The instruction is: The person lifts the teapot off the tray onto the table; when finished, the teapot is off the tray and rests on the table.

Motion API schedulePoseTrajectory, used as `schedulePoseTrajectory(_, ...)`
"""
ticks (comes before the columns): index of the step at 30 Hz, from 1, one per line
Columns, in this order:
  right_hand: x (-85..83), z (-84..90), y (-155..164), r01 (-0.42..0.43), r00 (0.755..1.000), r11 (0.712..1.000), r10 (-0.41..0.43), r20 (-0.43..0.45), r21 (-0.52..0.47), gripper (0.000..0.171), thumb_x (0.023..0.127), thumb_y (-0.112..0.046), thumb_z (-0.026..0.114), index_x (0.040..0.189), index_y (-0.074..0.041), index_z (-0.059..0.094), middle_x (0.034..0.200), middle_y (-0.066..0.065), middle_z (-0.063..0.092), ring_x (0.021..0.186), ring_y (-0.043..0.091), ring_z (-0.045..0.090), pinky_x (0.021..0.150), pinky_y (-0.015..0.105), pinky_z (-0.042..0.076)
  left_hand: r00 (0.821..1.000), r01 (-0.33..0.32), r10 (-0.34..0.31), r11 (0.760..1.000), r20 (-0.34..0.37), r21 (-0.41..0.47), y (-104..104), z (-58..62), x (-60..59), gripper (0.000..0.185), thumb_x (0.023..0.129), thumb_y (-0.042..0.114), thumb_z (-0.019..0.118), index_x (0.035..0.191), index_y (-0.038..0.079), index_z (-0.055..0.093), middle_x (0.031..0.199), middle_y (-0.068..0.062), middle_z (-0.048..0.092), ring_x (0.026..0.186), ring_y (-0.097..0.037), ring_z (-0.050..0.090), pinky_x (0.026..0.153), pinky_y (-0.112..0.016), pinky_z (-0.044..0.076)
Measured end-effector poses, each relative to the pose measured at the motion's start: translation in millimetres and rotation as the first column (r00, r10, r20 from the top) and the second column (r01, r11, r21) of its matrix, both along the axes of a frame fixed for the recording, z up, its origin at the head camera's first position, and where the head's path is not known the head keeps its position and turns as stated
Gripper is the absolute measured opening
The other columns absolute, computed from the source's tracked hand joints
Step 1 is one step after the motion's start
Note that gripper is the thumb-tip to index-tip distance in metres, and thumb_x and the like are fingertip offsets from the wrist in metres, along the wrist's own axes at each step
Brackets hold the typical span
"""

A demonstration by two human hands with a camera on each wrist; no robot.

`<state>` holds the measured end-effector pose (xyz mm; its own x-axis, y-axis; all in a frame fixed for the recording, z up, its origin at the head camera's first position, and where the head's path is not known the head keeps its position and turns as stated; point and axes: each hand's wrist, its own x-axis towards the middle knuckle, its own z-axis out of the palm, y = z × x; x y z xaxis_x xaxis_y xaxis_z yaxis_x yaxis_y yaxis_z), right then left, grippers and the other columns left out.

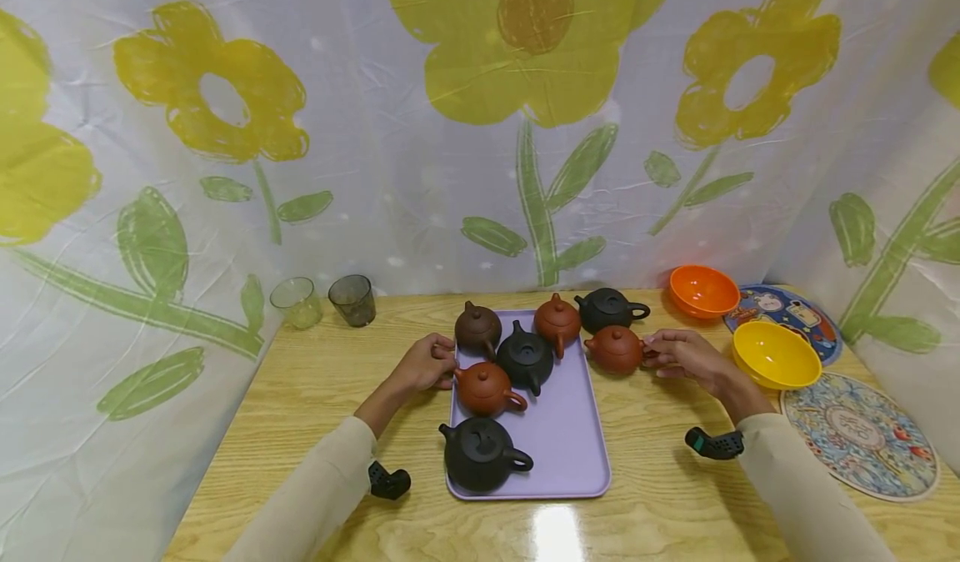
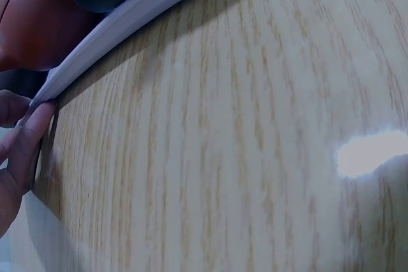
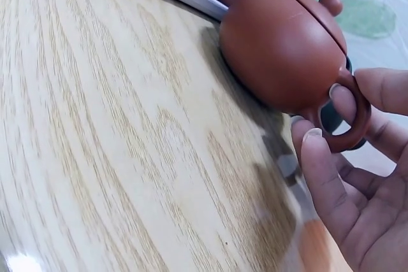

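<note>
A purple tray (image 1: 566,437) lies mid-table with several small teapots on it, red, brown and black. My left hand (image 1: 442,360) is at the tray's left rim, beside a red teapot (image 1: 483,388); in the left wrist view its fingertips (image 2: 35,125) pinch the rim (image 2: 127,17). Just right of the tray, a reddish-brown teapot (image 1: 615,349) stands on the table. My right hand (image 1: 660,352) pinches its loop handle (image 3: 350,119) between thumb and fingers (image 3: 325,170). A black teapot (image 1: 607,308) stands just behind it.
Two small glass cups (image 1: 296,302) (image 1: 352,299) stand at the back left. An orange bowl (image 1: 703,289) and a yellow bowl (image 1: 775,353) sit at the right, with two round patterned mats (image 1: 858,433) (image 1: 787,308). A flowered sheet closes off the back and sides.
</note>
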<state>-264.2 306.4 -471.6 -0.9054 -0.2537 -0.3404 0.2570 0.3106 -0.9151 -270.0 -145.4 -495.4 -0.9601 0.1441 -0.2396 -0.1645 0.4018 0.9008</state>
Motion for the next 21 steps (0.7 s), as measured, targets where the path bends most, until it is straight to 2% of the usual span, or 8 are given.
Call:
schedulePoseTrajectory(12, -1.6, -3.7, 5.1, -0.016, 1.000, 1.000, 0.015, 0.017, 0.019, 0.034, 0.104, -0.033, 0.054, 0.117, -0.004, 0.066, 0.102, -0.005, 0.070, 0.092, 0.013, 0.068, 0.080, 0.028, 0.061, 1.000, 0.003, -0.003, 1.000, -0.004, 0.000, 0.1, -0.7, -1.4, 0.031, 0.097, 0.000, 0.057, 0.127, -0.004, 0.053, 0.112, -0.022, 0.063, 0.079, -0.017, 0.065, 0.065, -0.034, 0.064)
schedulePoseTrajectory(21, 1.9, -3.6, 4.9, -0.028, 0.999, 0.998, 0.027, 0.024, 0.058, 0.036, 0.104, -0.035, 0.054, 0.116, -0.003, 0.065, 0.109, 0.002, 0.070, 0.091, 0.014, 0.068, 0.079, 0.028, 0.061, 1.000, -0.001, 0.001, 1.000, -0.001, 0.001, -0.8, -2.0, -0.1, 0.030, 0.097, -0.001, 0.056, 0.128, -0.005, 0.053, 0.111, -0.022, 0.063, 0.079, -0.018, 0.065, 0.066, -0.034, 0.064)
